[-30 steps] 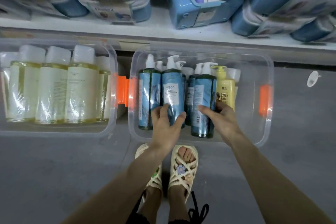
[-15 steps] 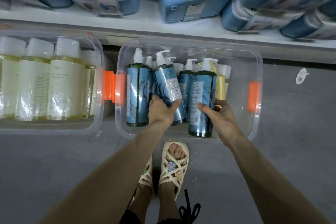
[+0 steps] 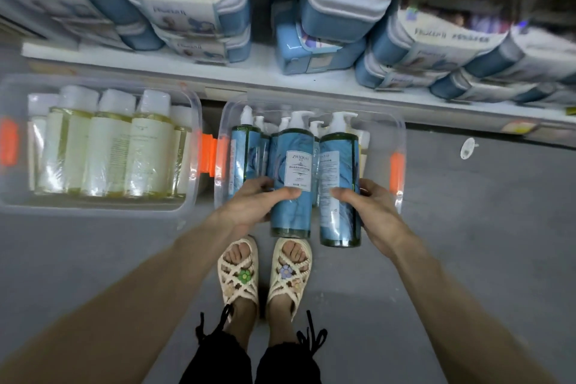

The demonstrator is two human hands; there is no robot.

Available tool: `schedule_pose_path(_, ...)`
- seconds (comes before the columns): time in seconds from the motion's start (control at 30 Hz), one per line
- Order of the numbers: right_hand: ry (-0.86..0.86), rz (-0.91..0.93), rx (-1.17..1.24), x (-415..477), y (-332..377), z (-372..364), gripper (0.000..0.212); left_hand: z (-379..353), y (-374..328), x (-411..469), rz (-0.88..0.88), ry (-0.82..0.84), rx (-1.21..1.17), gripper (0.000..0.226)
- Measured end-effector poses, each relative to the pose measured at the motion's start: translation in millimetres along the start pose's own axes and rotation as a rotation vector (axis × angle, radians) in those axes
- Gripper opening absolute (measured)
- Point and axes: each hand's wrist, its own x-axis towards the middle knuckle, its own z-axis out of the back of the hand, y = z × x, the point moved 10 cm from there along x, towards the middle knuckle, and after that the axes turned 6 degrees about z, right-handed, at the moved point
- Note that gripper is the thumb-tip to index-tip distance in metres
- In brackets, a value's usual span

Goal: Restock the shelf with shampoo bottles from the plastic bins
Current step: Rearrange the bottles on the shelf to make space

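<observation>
Both blue shampoo bottles have come up since a moment ago. Their bottoms now show past the near edge of the bin, over the floor.

From the head camera, the left hand [image 3: 252, 203] has its grip wrapped round one blue bottle [image 3: 293, 178]. Its thumb lies across the front, just under the white label. The right hand [image 3: 378, 209] has its grip round a second blue bottle [image 3: 339, 184], with the thumb on the front and the fingers behind. The two bottles are side by side, nearly touching, and each has a white pump on top.

Just beyond both grips is the clear plastic bin [image 3: 400, 131], with more blue pump bottles [image 3: 246, 150] inside it. Left of the left grip lies another clear bin [image 3: 194, 121], full of pale yellow bottles [image 3: 149, 153] with white caps. Farther beyond the grips runs a white shelf [image 3: 249, 70] that holds blue and white packs [image 3: 187, 9]. Below the grips, two feet in cream sandals [image 3: 238, 274] stand on the grey floor [image 3: 467, 227].
</observation>
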Motion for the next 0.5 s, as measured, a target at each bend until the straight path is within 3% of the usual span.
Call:
schedule_pose_path(0.13,0.039,-0.005,0.060,-57,41,-4,0.043,-9,-11,-75,-0.005,0.118,-0.137,0.070)
schedule_pose_path(0.5,0.187,0.273,0.211,-266,257,-11,0.055,-32,-145,-354,-0.393,0.133,-0.005,0.077)
